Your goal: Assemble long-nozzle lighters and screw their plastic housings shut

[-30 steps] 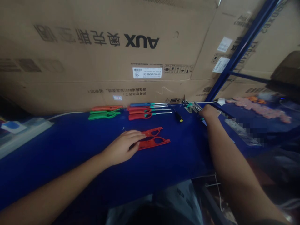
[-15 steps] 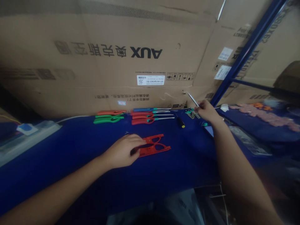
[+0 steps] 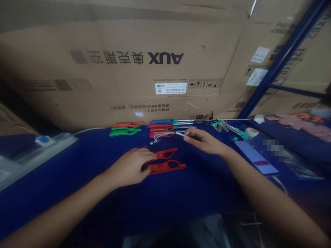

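My left hand (image 3: 134, 167) has its fingers closed on the left ends of two red plastic lighter handle halves, the far half (image 3: 168, 152) and the near half (image 3: 169, 167). They lie side by side on the blue table, each with a trigger loop at its right. Above and right of them, my right hand (image 3: 205, 140) pinches a thin metal lighter tube (image 3: 181, 134). White wires (image 3: 157, 137) dangle from the tube's left end. Just behind are finished-looking long lighters with red and blue handles (image 3: 161, 126). My fingers partly cover their metal tubes.
Green and orange handles (image 3: 125, 131) lie back left, and a power strip (image 3: 59, 144) runs along the left. To the right are loose metal tubes with teal ends (image 3: 236, 130), a tape roll (image 3: 251, 132) and a phone (image 3: 256, 156). A large cardboard box (image 3: 124, 82) stands behind.
My right hand has come left from the loose tubes with the metal tube, now over the lighters. The two red halves lie farther apart at their right ends. The view has shifted slightly.
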Available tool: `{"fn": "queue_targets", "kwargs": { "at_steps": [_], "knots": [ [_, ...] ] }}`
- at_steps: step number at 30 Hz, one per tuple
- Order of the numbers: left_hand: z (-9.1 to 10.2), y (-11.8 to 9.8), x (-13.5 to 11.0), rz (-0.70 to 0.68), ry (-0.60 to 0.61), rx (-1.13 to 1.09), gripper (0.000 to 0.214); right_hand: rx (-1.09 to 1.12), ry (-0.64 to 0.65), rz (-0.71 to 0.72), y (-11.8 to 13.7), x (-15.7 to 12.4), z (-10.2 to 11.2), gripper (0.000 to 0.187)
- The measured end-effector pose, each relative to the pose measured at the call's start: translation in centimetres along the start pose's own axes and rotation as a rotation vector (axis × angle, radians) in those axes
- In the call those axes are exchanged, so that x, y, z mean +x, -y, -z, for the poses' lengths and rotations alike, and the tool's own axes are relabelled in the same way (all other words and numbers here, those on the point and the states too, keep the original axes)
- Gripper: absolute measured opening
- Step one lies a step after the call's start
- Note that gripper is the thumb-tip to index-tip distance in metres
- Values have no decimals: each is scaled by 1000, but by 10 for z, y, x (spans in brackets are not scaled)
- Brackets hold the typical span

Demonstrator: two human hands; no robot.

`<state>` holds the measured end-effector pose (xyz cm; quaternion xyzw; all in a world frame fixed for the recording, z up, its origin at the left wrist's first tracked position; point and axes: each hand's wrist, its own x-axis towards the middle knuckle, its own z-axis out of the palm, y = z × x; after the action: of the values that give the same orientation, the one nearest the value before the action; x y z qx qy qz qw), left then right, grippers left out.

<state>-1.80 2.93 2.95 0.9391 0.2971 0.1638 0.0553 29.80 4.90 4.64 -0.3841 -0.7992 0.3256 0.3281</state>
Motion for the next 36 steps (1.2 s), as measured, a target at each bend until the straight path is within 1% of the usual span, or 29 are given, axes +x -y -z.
{"fn": "queue_targets", "kwargs": {
  "at_steps": [2,4,8,12,17,20,25,27,29,32,36],
  "knots": [
    [0,2,-2,8,-20,31,30,-42,40,-6,2,-3,1,29],
    [0,3,-5,8,-6,63,27,-84,64,-8,4,-5,1,25],
    [0,2,-9,34,27,111,36,-54,95,-14,7,-7,-1,20],
    [-3,-2,-11,25,34,90,43,5,87,13,6,-7,-8,23],
    [-8,-4,-11,-24,28,41,34,28,103,-7,3,-5,-13,22],
    [-10,-3,-11,-40,-33,17,29,24,119,-15,2,-5,-14,20],
    [-13,-3,-11,-54,-250,-40,21,77,158,-25,0,-6,-16,22],
    [-13,-5,-10,-75,-334,-75,16,45,169,-23,0,-6,-15,23],
    [-13,-8,-9,-107,-391,-104,14,2,215,-32,2,-6,-14,23],
    [-14,-13,-8,-157,-421,-139,17,-33,329,-62,5,-7,-11,24],
    [-16,-19,-8,-157,-393,-198,21,-43,450,-100,11,-9,-8,27]
  ]
}}
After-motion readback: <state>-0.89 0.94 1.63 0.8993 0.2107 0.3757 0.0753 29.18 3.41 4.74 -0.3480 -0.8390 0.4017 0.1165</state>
